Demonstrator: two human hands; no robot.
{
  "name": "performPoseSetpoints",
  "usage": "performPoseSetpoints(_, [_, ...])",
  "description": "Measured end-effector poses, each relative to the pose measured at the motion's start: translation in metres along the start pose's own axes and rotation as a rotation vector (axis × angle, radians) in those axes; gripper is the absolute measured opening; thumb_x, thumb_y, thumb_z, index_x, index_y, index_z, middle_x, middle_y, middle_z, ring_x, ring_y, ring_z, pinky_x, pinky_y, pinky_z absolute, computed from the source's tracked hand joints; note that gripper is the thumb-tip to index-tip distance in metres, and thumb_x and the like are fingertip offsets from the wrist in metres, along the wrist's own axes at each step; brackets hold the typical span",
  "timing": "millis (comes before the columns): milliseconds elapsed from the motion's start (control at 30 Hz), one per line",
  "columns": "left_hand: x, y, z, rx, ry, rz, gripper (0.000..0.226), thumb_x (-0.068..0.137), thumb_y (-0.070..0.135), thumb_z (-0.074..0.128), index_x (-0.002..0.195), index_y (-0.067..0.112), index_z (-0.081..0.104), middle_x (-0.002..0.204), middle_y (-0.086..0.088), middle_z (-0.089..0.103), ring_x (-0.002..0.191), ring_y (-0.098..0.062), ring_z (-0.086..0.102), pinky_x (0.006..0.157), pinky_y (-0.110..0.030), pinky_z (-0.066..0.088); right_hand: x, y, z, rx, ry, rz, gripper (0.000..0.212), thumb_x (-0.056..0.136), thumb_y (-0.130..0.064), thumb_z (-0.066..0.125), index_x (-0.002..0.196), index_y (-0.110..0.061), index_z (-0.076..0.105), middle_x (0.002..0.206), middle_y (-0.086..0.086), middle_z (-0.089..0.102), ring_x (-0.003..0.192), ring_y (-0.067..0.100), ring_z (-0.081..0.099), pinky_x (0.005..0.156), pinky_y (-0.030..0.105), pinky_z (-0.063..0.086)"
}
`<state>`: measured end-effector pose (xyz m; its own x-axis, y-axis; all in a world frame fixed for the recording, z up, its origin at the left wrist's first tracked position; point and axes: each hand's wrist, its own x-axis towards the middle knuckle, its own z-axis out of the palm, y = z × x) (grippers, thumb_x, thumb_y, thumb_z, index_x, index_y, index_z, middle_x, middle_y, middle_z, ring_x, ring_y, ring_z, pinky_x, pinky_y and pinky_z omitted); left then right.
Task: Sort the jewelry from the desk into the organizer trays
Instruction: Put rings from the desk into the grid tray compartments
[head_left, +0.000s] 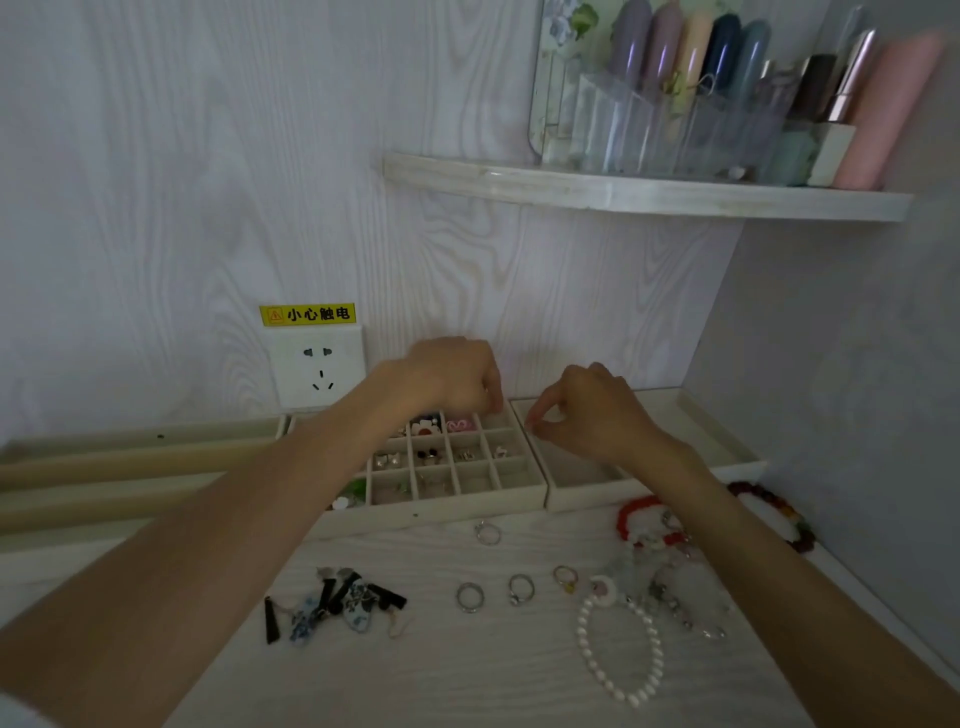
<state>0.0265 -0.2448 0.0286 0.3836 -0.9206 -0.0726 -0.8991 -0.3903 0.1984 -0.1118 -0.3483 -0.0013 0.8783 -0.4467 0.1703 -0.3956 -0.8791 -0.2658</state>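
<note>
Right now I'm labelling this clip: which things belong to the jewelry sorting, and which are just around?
Part of the job: gridded tray, open tray, four rings, pearl bracelet, red bracelet, dark bead bracelet, tassel earrings.

Just around: wall socket, warning sticker, shelf, acrylic organizer.

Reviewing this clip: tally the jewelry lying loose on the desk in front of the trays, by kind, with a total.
Rings: 4 (one near the tray, three in a row)
White pearl bracelet: 1
Red bead bracelets: 2
Pale bead strands, tangled, count unclear: at least 1
Blue-and-black earring cluster: 1 pile
Total: at least 9
</note>
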Motion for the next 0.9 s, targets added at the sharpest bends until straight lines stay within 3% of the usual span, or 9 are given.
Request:
performPoseSetpoints(67, [0.0,-0.005,0.006,-0.028,0.016,-0.008,0.02,0.086,0.027,0.062,0.105,0.029,0.071,0.082,0.012,0.052,0.083,-0.009,0.052,0.069,-0.024,0.041,0.005,-0.004,0.001,-0.015,-0.015,-0.001,0.011,0.081,-0.035,0.068,0.088,-0.03,0.075,0.097,-0.006,0.067,0.098,0.015,0.054,0.08,0.025,0.035])
performPoseSetpoints(200, [0.006,-0.009,0.021,-0.071,-0.011,-0.046,0.022,0.083,0.03,0.067,0.104,0.025,0.073,0.101,0.007,0.069,0.092,-0.013,0.062,0.08,-0.029,0.052,0.019,-0.015,0.006,-0.09,-0.126,0.023,0.021,0.075,-0.037,0.073,0.091,-0.025,0.075,0.099,-0.004,0.07,0.094,0.014,0.061,0.08,0.023,0.036])
performPoseSetpoints(333, [0.012,-0.009,0.03,-0.05,-0.068,-0.083,0.028,0.078,0.038,0.07,0.099,0.02,0.075,0.101,0.002,0.071,0.092,-0.016,0.065,0.086,-0.036,0.054,0.028,-0.02,0.013,-0.173,-0.215,0.058,0.037,0.074,-0.045,0.071,0.1,-0.018,0.07,0.1,-0.001,0.069,0.095,0.017,0.061,0.084,0.027,0.037])
performPoseSetpoints(567, [0.02,-0.001,0.029,-0.041,-0.183,-0.04,0.029,0.078,0.035,0.071,0.096,0.013,0.074,0.098,-0.005,0.07,0.094,-0.023,0.066,0.082,-0.036,0.053,0.038,-0.024,0.011,-0.286,-0.293,0.019,0.031,0.076,-0.038,0.068,0.101,-0.019,0.07,0.103,-0.001,0.068,0.098,0.017,0.059,0.081,0.028,0.029])
performPoseSetpoints(667, [0.02,0.0,0.027,0.007,-0.169,-0.032,0.032,0.077,0.039,0.072,0.098,0.015,0.073,0.098,-0.003,0.071,0.092,-0.02,0.065,0.086,-0.036,0.054,0.042,-0.026,0.01,-0.333,-0.316,0.014,0.033,0.076,-0.038,0.069,0.103,-0.019,0.069,0.105,-0.002,0.066,0.102,0.017,0.057,0.089,0.031,0.03])
performPoseSetpoints(767, [0.02,-0.002,0.026,0.043,-0.156,-0.043,0.039,0.077,0.045,0.071,0.103,0.017,0.072,0.101,0.002,0.071,0.094,-0.017,0.064,0.086,-0.034,0.053,0.044,-0.026,0.005,-0.258,-0.276,0.062,0.035,0.077,-0.04,0.069,0.105,-0.018,0.068,0.107,-0.001,0.067,0.099,0.017,0.059,0.085,0.028,0.035])
performPoseSetpoints(833, [0.02,-0.003,0.026,0.046,-0.148,-0.037,0.039,0.077,0.047,0.07,0.104,0.019,0.072,0.102,0.002,0.071,0.094,-0.016,0.064,0.084,-0.033,0.053,0.04,-0.026,-0.002,-0.18,-0.307,0.079,0.034,0.083,-0.041,0.063,0.109,-0.021,0.067,0.115,-0.001,0.064,0.101,0.017,0.058,0.084,0.026,0.039])
performPoseSetpoints(900, [0.019,-0.005,0.028,0.039,-0.124,-0.022,0.037,0.077,0.048,0.07,0.101,0.02,0.073,0.101,0.003,0.071,0.092,-0.015,0.064,0.08,-0.03,0.051,0.034,-0.024,-0.011,-0.181,-0.358,0.044,0.024,0.091,-0.031,0.053,0.113,-0.03,0.065,0.125,-0.003,0.058,0.1,0.013,0.054,0.081,0.024,0.038])
